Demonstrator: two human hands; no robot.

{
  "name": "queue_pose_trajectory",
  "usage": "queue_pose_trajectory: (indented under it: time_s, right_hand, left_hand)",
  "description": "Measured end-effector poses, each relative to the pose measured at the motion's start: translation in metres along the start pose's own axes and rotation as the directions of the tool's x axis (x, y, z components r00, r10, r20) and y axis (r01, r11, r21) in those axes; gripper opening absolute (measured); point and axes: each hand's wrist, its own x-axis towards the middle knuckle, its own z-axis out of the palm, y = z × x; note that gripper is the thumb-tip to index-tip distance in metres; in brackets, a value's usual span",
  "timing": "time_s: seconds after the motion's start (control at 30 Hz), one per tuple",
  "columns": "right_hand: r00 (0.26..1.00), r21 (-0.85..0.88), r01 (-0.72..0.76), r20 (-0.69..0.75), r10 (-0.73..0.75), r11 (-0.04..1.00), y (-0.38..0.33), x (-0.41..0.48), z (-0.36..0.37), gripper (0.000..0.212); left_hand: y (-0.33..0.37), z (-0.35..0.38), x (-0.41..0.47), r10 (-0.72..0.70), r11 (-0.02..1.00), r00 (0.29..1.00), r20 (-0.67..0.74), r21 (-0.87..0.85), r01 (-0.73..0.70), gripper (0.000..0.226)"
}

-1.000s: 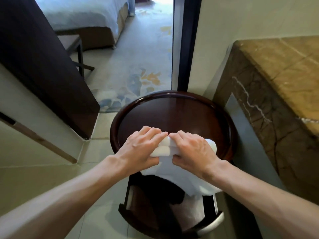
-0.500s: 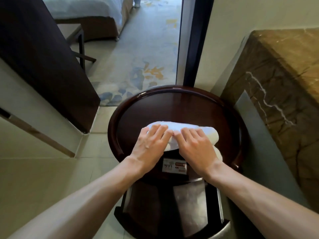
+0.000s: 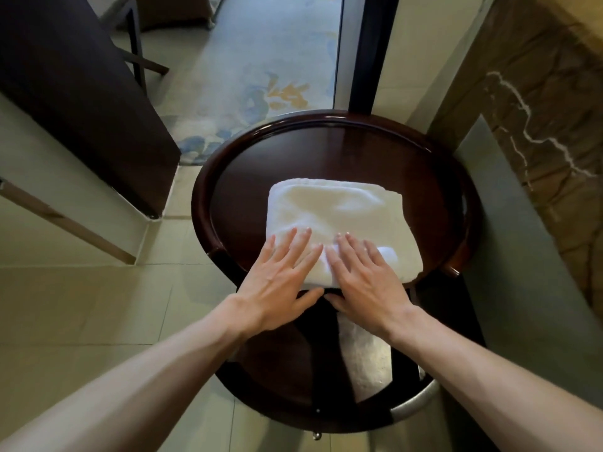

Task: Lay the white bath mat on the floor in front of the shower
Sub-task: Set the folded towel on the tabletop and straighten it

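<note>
your left hand [image 3: 277, 288] and right hand [image 3: 367, 282] both lie flat on the near part of the folded white bath mat [image 3: 336, 213], fingers straight and spread, nothing clenched. they press, they don't grasp. the thumbs sit at the mat's near edge; can't tell if they hook under it.

the mat is on the top of the round dark wood table [image 3: 326, 151], right of centre, its near edge at the table's near rim. it's folded into a thick rectangle, layers showing along the far edge. my read: palms on top keep the folds together, and they sit at the near edge so you can slide or scoop the stack toward you in one piece.

task is barely begun: mat not unfolded, not on the tiled floor [image 3: 98, 305], and no shower in view, so you'll have to carry it elsewhere.

counts:
- 1 mat
- 2 hands, both on it
- 1 table, with a lower shelf
- 1 pale flat item [image 3: 365, 363] on that shelf, can't tell what
- 1 marble counter [image 3: 538, 125], right of the table
- 1 dark door [image 3: 81, 93], left
</note>
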Motion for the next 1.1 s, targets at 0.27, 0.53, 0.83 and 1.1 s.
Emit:
queue_pose_trajectory:
  time_s: [0.27, 0.53, 0.83, 1.1]
  right_hand:
    - [0.998, 0.041, -0.055, -0.007, 0.055, 0.998, 0.009, 0.011, 0.011, 0.076]
    - [0.998, 0.06, -0.056, -0.029, 0.058, 0.997, 0.02, 0.024, 0.01, 0.078]
    - [0.997, 0.072, -0.06, -0.042, 0.063, 0.996, 0.018, 0.02, 0.01, 0.076]
    - [0.998, 0.1, -0.018, -0.065, 0.025, 0.995, 0.004, -0.01, 0.008, 0.076]
  left_hand:
    - [0.004, 0.005, 0.019, -0.057, 0.998, 0.998, 0.005, 0.001, 0.057, 0.061]
    - [0.0, 0.003, 0.037, -0.068, 0.998, 0.997, -0.027, 0.001, 0.068, 0.061]
    - [0.0, 0.004, 0.036, -0.053, 0.999, 0.998, -0.017, 0.004, 0.053, 0.062]
    - [0.009, -0.002, 0.024, -0.02, 1.0, 0.998, -0.059, -0.011, 0.02, 0.052]
